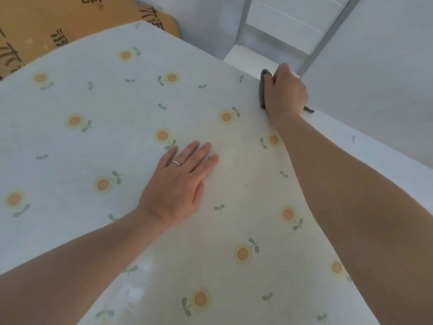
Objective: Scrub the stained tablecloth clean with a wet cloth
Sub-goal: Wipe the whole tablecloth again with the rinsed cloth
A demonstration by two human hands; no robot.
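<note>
tablecloth: sunflower print, covers the tabletop, faintly yellowed near the middle.
left hand: lies flat on the tablecloth, grip wide, fingers straight, holding nothing; a ring on one finger.
right hand: farther out, grip curled round the cloth.
cloth: dark green, at the tablecloth's far right edge, showing left of the fingers.
cardboard box: beyond, far left.

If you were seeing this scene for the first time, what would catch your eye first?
Two bare arms reach across a pale tablecloth printed with orange flowers. The left hand, wearing a ring, lies flat mid-table. The right hand grips a dark cloth at the far right edge. A cardboard box with black print sits beyond the table's far left corner.
</note>
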